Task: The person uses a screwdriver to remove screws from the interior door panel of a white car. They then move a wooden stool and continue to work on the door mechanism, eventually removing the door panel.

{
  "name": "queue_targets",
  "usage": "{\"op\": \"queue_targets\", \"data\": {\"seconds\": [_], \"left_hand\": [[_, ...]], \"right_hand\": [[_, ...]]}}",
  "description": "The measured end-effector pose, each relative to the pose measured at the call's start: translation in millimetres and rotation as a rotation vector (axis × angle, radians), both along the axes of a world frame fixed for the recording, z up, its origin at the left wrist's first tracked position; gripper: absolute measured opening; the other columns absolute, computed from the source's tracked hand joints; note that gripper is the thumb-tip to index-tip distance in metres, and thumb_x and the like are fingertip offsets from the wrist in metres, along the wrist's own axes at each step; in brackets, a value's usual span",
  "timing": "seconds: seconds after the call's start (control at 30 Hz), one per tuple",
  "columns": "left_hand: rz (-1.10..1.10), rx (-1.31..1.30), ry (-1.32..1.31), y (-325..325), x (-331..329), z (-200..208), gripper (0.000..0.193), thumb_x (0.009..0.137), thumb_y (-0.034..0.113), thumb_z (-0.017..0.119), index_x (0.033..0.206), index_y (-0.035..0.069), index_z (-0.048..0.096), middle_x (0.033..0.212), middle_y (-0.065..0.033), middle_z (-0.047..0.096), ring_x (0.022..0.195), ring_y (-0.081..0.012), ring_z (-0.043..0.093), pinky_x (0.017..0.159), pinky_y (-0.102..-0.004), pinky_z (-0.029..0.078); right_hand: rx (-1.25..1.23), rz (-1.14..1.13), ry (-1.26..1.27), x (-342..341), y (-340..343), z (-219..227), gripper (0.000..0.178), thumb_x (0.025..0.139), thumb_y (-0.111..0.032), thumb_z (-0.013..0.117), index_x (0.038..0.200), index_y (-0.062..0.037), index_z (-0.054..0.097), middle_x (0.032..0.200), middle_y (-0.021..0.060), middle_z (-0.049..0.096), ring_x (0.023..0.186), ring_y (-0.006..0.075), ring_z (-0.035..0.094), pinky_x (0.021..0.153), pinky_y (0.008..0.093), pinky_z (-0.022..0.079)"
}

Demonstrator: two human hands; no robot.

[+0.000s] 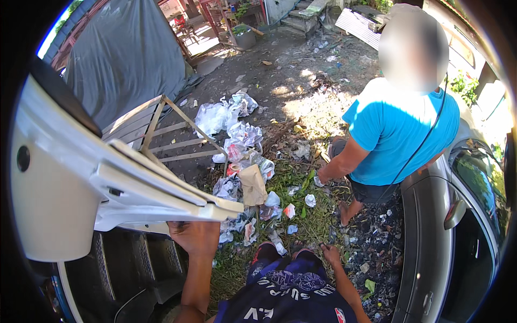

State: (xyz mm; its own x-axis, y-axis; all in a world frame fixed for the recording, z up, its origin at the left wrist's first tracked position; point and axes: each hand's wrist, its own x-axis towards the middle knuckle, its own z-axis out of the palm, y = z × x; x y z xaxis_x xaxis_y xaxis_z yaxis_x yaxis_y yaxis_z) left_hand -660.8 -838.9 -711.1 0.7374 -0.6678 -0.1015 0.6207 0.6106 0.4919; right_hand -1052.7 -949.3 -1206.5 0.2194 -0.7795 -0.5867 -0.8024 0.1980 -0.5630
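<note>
On the left, a large white moulded panel (145, 177), like part of a vehicle's body, slants across the view. Raised against its lower edge is my left hand (195, 237), closed on that edge, its fingertips partly hidden by the panel. My right hand (330, 254) hangs low beside my right leg, its fingers loosely apart and nothing visible in them. Beneath the panel lies a dark ribbed space (129, 258) with metal-edged steps or slats. Just ahead of my feet, crumpled plastic bags (245, 134) and a brown paper bag (253, 185) lie on the grass.
A person in a blue shirt (404, 134) stands ahead to the right, one arm lowered. Close behind them is a grey car (431, 231). A wooden slatted frame (172, 142) stands beyond the panel, near a hanging grey tarp (124, 59). Litter and leaves cover the ground.
</note>
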Motion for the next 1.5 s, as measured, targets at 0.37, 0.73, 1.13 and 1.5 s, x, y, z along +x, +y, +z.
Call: {"op": "queue_targets", "data": {"seconds": [0.37,0.73,1.13,1.5], "left_hand": [[0.013,-0.143,-0.060,128.9,-116.9,2.1,0.021,0.109,0.025,0.045,0.093,0.013,0.051,0.084,-0.0031,0.062,0.080,-0.0183,0.063,0.079,-0.0326,0.036],[0.776,0.043,-0.064,236.2,-241.8,-8.2,0.024,0.111,0.026,0.029,0.095,0.011,0.038,0.065,-0.0062,0.052,0.051,-0.0177,0.053,0.071,-0.0331,0.038],[1.555,0.290,-0.280,296.5,-238.6,-28.2,0.054,0.098,0.048,0.041,0.125,0.002,0.041,0.112,-0.0228,0.054,0.098,-0.0350,0.051,0.095,-0.0516,0.037],[2.057,0.206,0.142,304.6,106.6,-138.5,0.085,0.090,0.058,0.044,0.151,-0.001,0.041,0.158,-0.0240,0.040,0.146,-0.0434,0.036,0.118,-0.0679,0.016]], "right_hand": [[0.003,0.931,-0.280,309.3,-51.6,91.0,0.060,0.095,-0.055,0.058,0.122,-0.0027,0.069,0.117,0.0285,0.069,0.113,0.0451,0.065,0.099,0.0518,0.049],[-0.037,1.450,-0.532,530.7,-24.9,143.1,0.053,0.093,-0.050,0.067,0.104,0.0019,0.075,0.074,0.0125,0.071,0.070,0.0226,0.068,0.072,0.0385,0.053],[-0.379,1.773,-0.304,661.3,-311.0,172.2,0.056,0.092,-0.054,0.066,0.110,-0.0026,0.074,0.092,0.0198,0.074,0.088,0.0371,0.071,0.083,0.0436,0.054],[-0.531,0.599,0.018,483.8,-740.4,57.9,0.049,0.095,-0.043,0.067,0.086,0.0045,0.070,0.062,0.0108,0.064,0.056,0.0186,0.061,0.056,0.0372,0.048]]}}
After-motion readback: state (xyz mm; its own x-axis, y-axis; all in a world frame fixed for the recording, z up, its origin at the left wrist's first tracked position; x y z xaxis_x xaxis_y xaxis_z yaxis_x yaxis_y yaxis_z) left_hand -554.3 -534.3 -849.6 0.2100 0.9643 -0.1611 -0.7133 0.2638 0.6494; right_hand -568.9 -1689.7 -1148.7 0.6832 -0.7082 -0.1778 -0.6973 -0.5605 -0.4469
